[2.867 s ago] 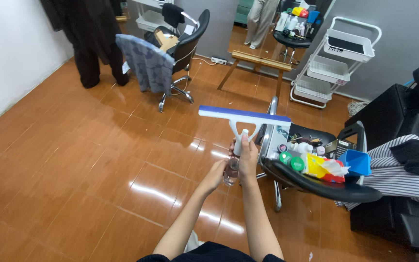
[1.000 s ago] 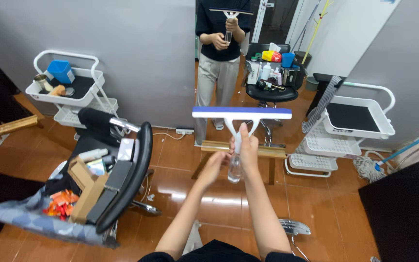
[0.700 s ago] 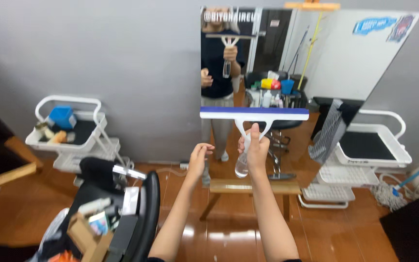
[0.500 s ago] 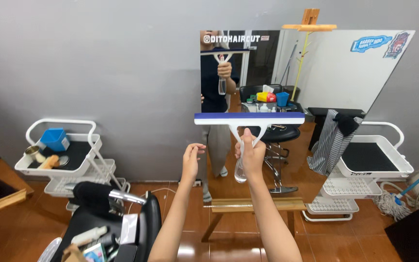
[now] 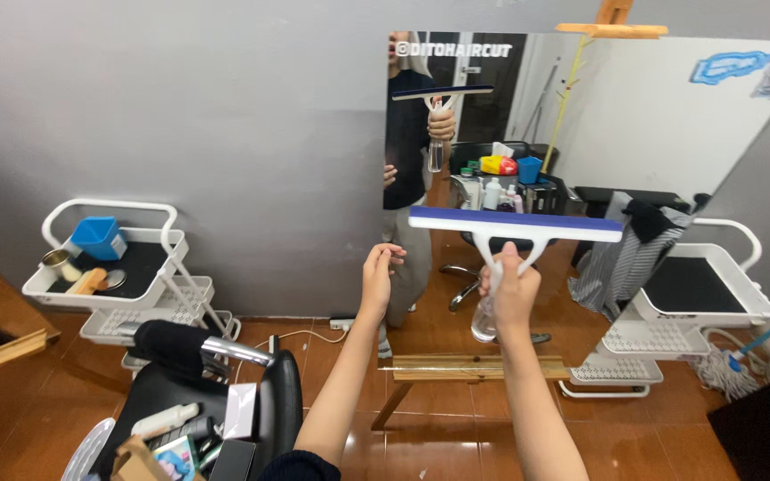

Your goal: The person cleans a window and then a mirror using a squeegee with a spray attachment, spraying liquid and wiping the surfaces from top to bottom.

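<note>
Right hand [image 5: 511, 287] closed around the white handle of a squeegee [image 5: 515, 224] with a blue blade, held level in front of the mirror [image 5: 670, 134]; also gripping the neck of a clear spray bottle [image 5: 485, 319] hanging just below the fist. Left hand [image 5: 378, 272] raised beside it, open and empty, fingers loosely curled, close to the mirror's lower left part; whether touching the glass, cannot tell.

Large mirror leaning on a grey wall, resting on a low wooden bench [image 5: 474, 367]. Two stickers in the top right corner of the glass, one light blue and outlined, one darker with red and blue. White lettering along the top edge near the left corner. Reflected inside: a person holding the same squeegee, a stool loaded with bottles, a yellow-and-red package and a blue cup.

White rolling cart [image 5: 109, 276] at left carrying a blue box [image 5: 98, 237], a tin and a wooden brush. Second white cart [image 5: 697, 307] at right. Black chair [image 5: 216, 401] at lower left, loaded with bottles and small packages.
</note>
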